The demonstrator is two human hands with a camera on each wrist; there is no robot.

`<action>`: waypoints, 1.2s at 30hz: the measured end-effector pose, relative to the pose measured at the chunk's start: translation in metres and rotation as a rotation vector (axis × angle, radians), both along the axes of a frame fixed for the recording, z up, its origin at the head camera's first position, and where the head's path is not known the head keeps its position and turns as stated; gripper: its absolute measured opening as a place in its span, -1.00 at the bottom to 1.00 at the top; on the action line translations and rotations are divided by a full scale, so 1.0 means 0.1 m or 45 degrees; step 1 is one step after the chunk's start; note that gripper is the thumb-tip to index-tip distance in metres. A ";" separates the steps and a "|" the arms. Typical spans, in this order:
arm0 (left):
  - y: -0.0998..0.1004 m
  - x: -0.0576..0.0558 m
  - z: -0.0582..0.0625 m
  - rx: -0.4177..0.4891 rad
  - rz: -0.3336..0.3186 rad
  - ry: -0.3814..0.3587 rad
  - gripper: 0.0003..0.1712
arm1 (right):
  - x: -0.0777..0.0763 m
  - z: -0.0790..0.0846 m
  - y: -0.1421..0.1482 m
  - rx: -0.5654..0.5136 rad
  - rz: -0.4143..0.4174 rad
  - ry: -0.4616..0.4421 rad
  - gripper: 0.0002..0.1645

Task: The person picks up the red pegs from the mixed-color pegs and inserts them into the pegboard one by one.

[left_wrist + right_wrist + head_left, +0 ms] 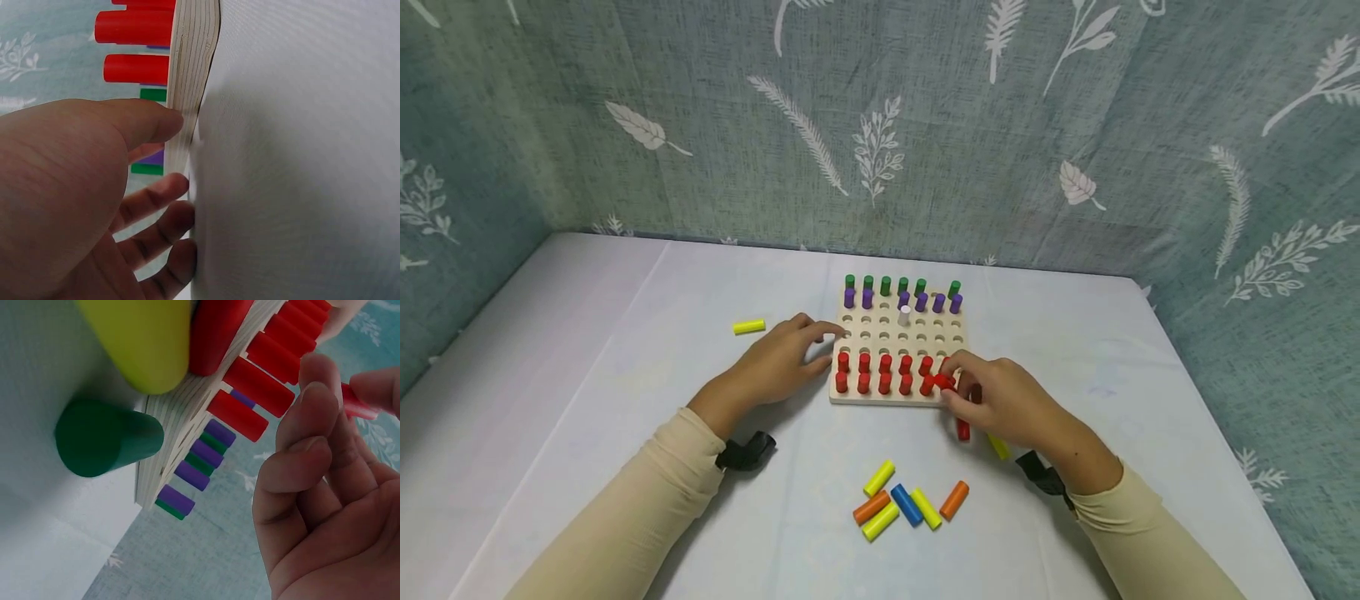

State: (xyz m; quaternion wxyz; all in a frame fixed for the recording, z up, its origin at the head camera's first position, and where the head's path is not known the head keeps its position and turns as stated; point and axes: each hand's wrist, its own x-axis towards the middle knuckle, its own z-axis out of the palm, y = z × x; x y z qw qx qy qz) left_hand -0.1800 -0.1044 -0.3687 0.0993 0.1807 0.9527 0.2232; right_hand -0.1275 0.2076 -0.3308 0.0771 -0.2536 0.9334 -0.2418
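A wooden pegboard (885, 400) lies on the white table. Red pegs (885, 383) stand in its two near rows, purple pegs (921, 302) and green pegs (886, 286) in the far rows, and a single white peg (905, 316) near the middle. Between thumb and finger, my right hand (1003, 402) pinches a red peg (357, 405) above the board's near right corner. My left hand (778, 360) rests at the left side, its thumb (156, 122) against the board's edge and the index finger reaching over the top. The other left fingers are loosely bent.
Loose yellow, orange and blue pegs (906, 505) lie in front of the board. One yellow peg (748, 327) lies beyond the left hand. Under the right hand are another red peg (962, 429), a yellow peg (998, 447) and a green peg (106, 437). Patterned cloth hangs behind.
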 end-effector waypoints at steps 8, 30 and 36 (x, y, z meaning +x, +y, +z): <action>0.00 -0.01 0.01 -0.001 -0.001 0.008 -0.45 | -0.04 -0.02 0.03 -0.033 -0.052 0.031 -0.78; 0.01 -0.01 0.02 -0.004 0.006 0.012 -0.45 | -0.16 -0.05 0.19 -0.107 -0.083 0.026 -0.79; 0.00 0.00 0.01 -0.021 0.010 -0.007 -0.45 | -0.18 -0.06 0.20 -0.093 -0.099 -0.012 -0.78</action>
